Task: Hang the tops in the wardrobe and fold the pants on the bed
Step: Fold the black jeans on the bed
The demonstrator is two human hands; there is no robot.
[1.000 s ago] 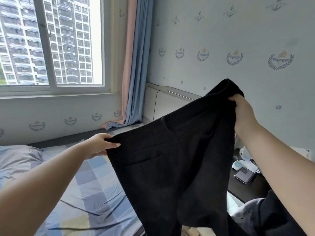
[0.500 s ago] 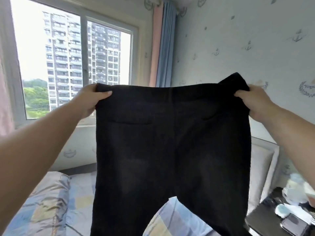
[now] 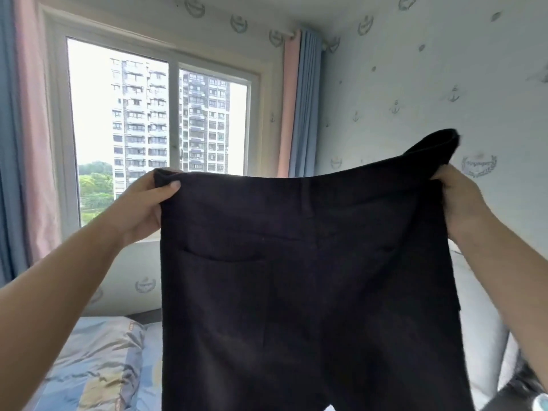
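Above bed: left hand, right hand grip pants waistband.

1. Black pants: legs were cut off by the bottom edge, so length couldn't be told.
2. Left hand: fingers sat behind the waistband, only the thumb showed.
3. Right hand: fingertips were buried in the bunched waistband corner.
4. Bed: mostly hidden behind the pants, with the rest running off the bottom edge.
5. Dark item at the lower-right corner: blurred, cropped, unidentifiable.
6. Window: lower middle was blocked by the pants.
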